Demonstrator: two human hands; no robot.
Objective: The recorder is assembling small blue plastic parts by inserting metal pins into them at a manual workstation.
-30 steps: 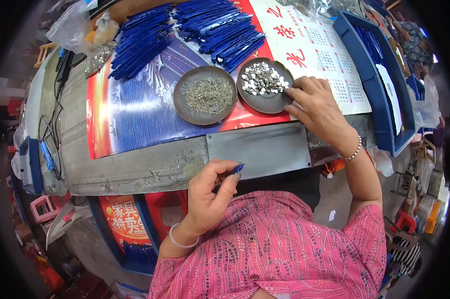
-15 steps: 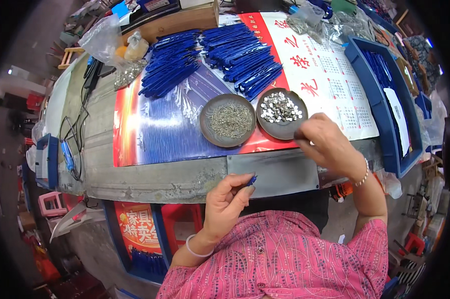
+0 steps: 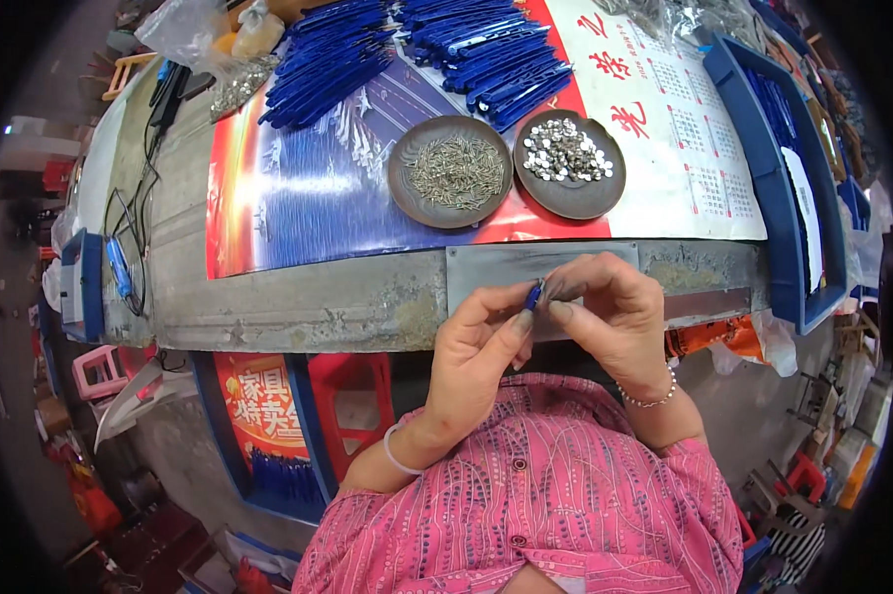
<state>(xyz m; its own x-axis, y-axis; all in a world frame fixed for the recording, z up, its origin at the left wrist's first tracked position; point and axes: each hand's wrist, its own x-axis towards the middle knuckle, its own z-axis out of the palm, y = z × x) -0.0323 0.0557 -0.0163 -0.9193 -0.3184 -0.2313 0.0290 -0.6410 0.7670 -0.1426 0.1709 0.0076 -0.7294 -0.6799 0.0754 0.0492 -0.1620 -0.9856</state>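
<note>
Left hand: I am seeing the left hand (image 3: 484, 342) pinching a short blue piece (image 3: 533, 296), thumb and forefinger clamped around it.
Blue piece: It is sitting in those fingertips by the near edge of the workbench (image 3: 298, 315), in front of a grey metal plate (image 3: 474, 271).
Right hand: The right hand (image 3: 619, 309) is holding its thumb and forefinger close together just beside the blue piece; I can't make out whether they are touching it or gripping some tiny part, since the fingers are hiding that spot.
Step in hand: I am judging this to be fine two-handed work at the piece's end, the left steadying while the right is attending to it.
Next move: I am reckoning it is calling for a firm left pinch and careful fingertip alignment from the right.
Dishes: Beyond the hands, the left dish (image 3: 444, 217) is holding thin metal pins (image 3: 456, 172) and the right dish (image 3: 575, 202) silvery discs (image 3: 568, 150); both are resting on a poster (image 3: 313, 198).
Blue strips: Two heaps of blue strips (image 3: 332, 64) are lying behind the dishes.
</note>
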